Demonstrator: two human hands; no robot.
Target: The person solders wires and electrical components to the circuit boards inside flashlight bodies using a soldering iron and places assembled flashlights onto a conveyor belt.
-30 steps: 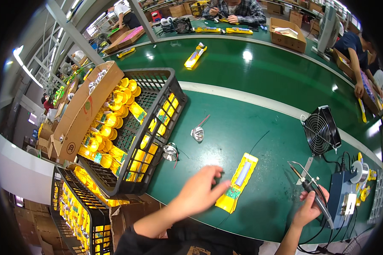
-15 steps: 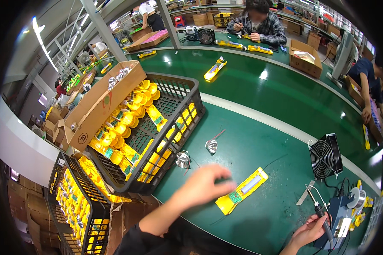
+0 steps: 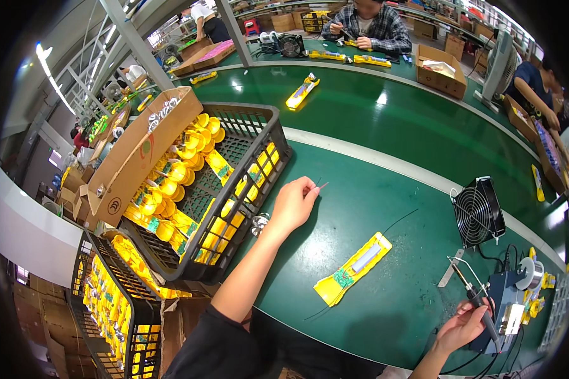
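My left hand (image 3: 295, 203) is closed in a pinch over the bench, and a thin reddish wire pokes out past its fingertips. The silver reflector that these wires belonged to is hidden behind the hand. Another small silver reflector (image 3: 260, 222) lies beside the black crate. At the lower right, my right hand (image 3: 463, 325) grips a soldering iron (image 3: 477, 300), its tip pointing up and left. Between the hands lies a yellow plastic flashlight housing (image 3: 327, 290) with a green circuit board (image 3: 344, 278), a pale cylindrical battery (image 3: 366, 258) and thin dark wires at both ends.
A black crate (image 3: 278, 129) of yellow housings and a cardboard box (image 3: 142, 148) stand left. A black fan (image 3: 478, 211), solder spool (image 3: 530, 275) and blue soldering station (image 3: 496, 297) are right. Beyond runs a green conveyor (image 3: 354, 120); co-workers sit across it.
My left hand has moved up and away from the yellow housing to the reflector's wires and closed on them. My right hand still holds the soldering iron. The view has shifted slightly.
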